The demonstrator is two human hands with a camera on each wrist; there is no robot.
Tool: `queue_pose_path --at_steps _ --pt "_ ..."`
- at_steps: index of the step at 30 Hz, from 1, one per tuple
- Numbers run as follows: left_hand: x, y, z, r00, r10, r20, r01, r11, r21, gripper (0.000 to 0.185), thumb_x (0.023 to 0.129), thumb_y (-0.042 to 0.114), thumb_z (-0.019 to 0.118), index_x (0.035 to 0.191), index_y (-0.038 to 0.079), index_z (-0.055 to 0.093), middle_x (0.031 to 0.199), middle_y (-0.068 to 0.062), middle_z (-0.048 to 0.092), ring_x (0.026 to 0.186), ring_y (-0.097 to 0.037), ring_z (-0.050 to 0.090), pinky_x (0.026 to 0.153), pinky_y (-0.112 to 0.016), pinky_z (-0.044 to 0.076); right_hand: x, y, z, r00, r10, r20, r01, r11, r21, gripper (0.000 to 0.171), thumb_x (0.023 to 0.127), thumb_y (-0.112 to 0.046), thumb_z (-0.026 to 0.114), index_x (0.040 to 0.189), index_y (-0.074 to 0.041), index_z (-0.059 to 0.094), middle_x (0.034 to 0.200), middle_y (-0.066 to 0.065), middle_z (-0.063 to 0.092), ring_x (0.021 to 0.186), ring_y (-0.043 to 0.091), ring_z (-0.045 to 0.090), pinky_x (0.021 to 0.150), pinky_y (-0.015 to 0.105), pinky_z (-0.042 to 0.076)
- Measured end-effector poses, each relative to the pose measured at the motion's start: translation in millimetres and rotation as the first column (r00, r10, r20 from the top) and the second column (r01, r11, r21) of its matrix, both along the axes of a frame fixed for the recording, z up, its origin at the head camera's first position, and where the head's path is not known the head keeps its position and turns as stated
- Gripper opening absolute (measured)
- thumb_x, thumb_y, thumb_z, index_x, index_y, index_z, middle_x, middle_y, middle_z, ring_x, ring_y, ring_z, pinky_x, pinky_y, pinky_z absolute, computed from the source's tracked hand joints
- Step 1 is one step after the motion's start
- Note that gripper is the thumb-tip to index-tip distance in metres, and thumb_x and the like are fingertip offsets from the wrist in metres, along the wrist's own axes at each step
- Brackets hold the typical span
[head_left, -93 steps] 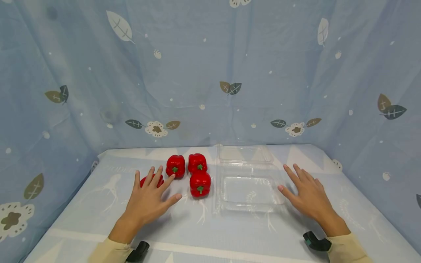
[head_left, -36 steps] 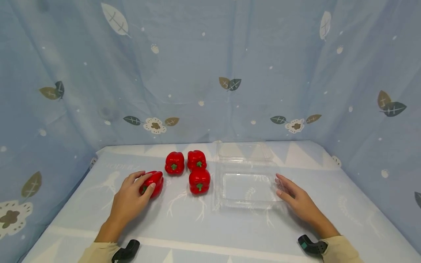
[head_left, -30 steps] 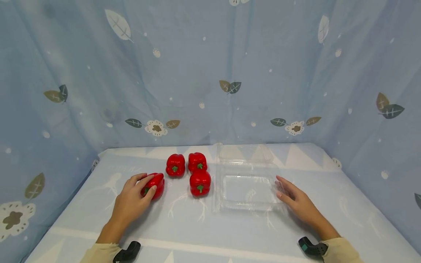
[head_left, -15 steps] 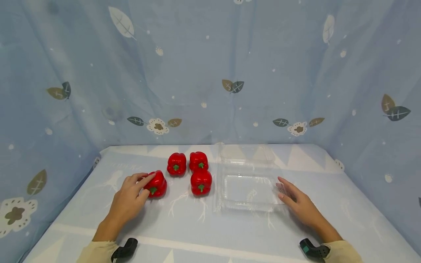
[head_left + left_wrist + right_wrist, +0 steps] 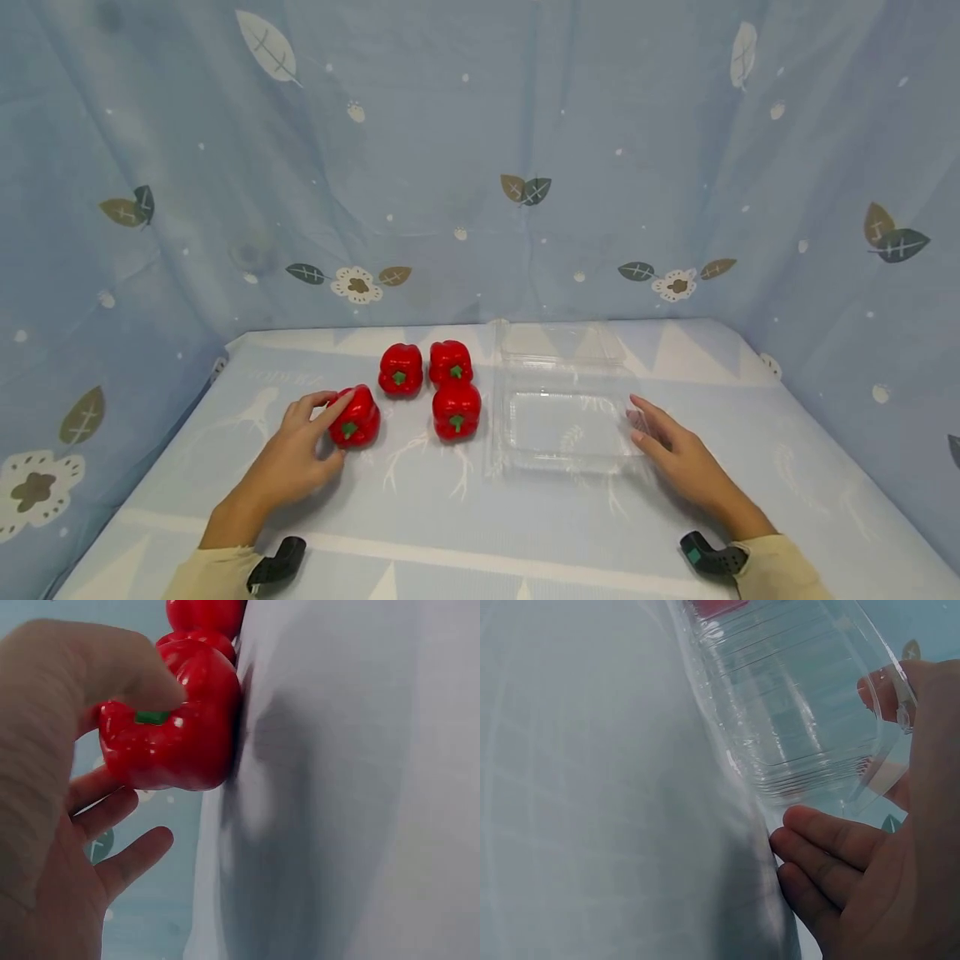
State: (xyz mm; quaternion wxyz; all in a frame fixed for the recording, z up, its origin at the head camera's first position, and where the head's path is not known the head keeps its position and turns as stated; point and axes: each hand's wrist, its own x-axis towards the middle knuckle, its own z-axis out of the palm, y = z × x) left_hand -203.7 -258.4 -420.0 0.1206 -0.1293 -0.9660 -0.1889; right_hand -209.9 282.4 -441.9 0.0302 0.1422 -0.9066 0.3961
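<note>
- Red pepper (image 5: 357, 416) stands on the light blue tablecloth (image 5: 420, 525) in the head view, left hand (image 5: 294, 454) curled round its near side; three more peppers (image 5: 430, 383) sit just beyond.
- Left wrist view: thumb and fingers (image 5: 124, 859) pinch the glossy pepper (image 5: 184, 731); it looks firm, light and slippery, best gripped round the body.
- Right wrist view: right hand (image 5: 889, 862) steadies the thin, flexible clear plastic box (image 5: 795, 697), thumb hooked over its rim.
</note>
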Motion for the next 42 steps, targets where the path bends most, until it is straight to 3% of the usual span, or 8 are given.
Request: queue_pose_path --at_steps 8,12,17,24,28,30,37,42 --pt "-1.1 3 -8.7 0.999 0.002 -0.049 -0.005 0.998 -0.062 0.098 0.067 0.018 0.085 0.149 0.026 0.032 0.136 -0.014 0.035 0.121 -0.035 0.037 0.085 -0.057 0.049 0.9 2 -2.0 1.0 -0.012 0.009 0.012 1.0 0.001 0.057 0.099 -0.036 0.05 0.15 -0.022 0.029 0.141 0.016 0.046 0.133 0.038 0.037 0.103 0.06 0.031" --pt "-3.8 1 -7.6 0.989 -0.031 -0.143 0.017 0.995 -0.098 0.101 0.062 0.014 0.088 0.148 0.024 0.035 0.132 -0.015 0.038 0.114 -0.033 0.042 0.08 -0.052 0.053 -1.3 1 -1.7 1.0 0.001 -0.015 -0.001 1.0 -0.01 0.056 0.099 -0.034 0.049 0.15 -0.022 0.029 0.141 0.016 0.047 0.132 0.037 0.038 0.102 0.058 0.033" --pt "-7.4 -4 -5.3 0.973 -0.051 -0.225 0.026 0.993 -0.112 0.091 0.065 0.009 0.086 0.144 0.019 0.041 0.125 -0.016 0.042 0.11 -0.035 0.044 0.077 -0.05 0.053 -5.9 1 -3.8 1.0 0.002 -0.017 -0.002 1.0 -0.019 0.056 0.1 -0.034 0.049 0.15 -0.025 0.028 0.142 0.014 0.046 0.134 0.036 0.037 0.103 0.056 0.032" --pt "-5.5 -4 -9.0 0.973 -0.019 -0.23 0.0 0.997 -0.082 0.086 0.063 0.015 0.089 0.138 0.017 0.047 0.122 -0.017 0.044 0.108 -0.036 0.045 0.076 -0.052 0.054 -3.2 2 -11.1 1.0 -0.019 0.016 0.019 0.999 -0.03 0.056 0.099 -0.037 0.049 0.15 -0.028 0.029 0.143 0.01 0.046 0.134 0.033 0.037 0.103 0.053 0.035" --pt "-4.3 -7 -11.3 0.968 -0.015 -0.25 -0.003 0.998 -0.07 0.083 0.061 0.018 0.09 0.133 0.014 0.05 0.13 -0.019 0.044 0.116 -0.039 0.042 0.081 -0.058 0.05 -3.9 1 -13.1 1.0 -0.018 0.013 0.018 1.0 -0.016 0.054 0.099 -0.038 0.049 0.148 -0.039 0.027 0.143 0.004 0.047 0.134 0.028 0.038 0.103 0.044 0.037" --pt "-5.3 -8 -10.3 0.967 -0.022 -0.254 0.004 0.997 -0.071 0.084 0.061 0.018 0.09 0.134 0.011 0.049 0.138 -0.018 0.041 0.124 -0.039 0.038 0.087 -0.06 0.046 -4.2 1 -12.3 1.0 -0.018 0.006 0.018 1.0 -0.01 0.053 0.099 -0.038 0.049 0.147 -0.04 0.027 0.142 0.004 0.047 0.133 0.028 0.039 0.102 0.044 0.038" --pt "-7.0 0 -6.7 0.987 -0.028 -0.156 0.018 0.998 -0.065 0.093 0.062 0.022 0.089 0.141 0.011 0.041 0.145 -0.012 0.04 0.134 -0.037 0.031 0.092 -0.064 0.04 0.2 3 -3.5 0.999 -0.031 0.013 0.031 0.999 0.016 0.056 0.099 -0.039 0.049 0.15 -0.029 0.028 0.14 0.008 0.05 0.133 0.032 0.039 0.101 0.054 0.037" --pt "-8.6 1 -7.6 0.974 -0.044 -0.221 0.026 0.996 -0.085 0.09 0.059 0.02 0.091 0.135 0.005 0.045 0.14 -0.015 0.043 0.129 -0.035 0.036 0.094 -0.059 0.042 -1.4 5 -4.0 1.0 -0.022 0.004 0.022 1.0 0.019 0.054 0.099 -0.04 0.048 0.149 -0.036 0.027 0.139 0.004 0.051 0.133 0.028 0.039 0.102 0.048 0.038"
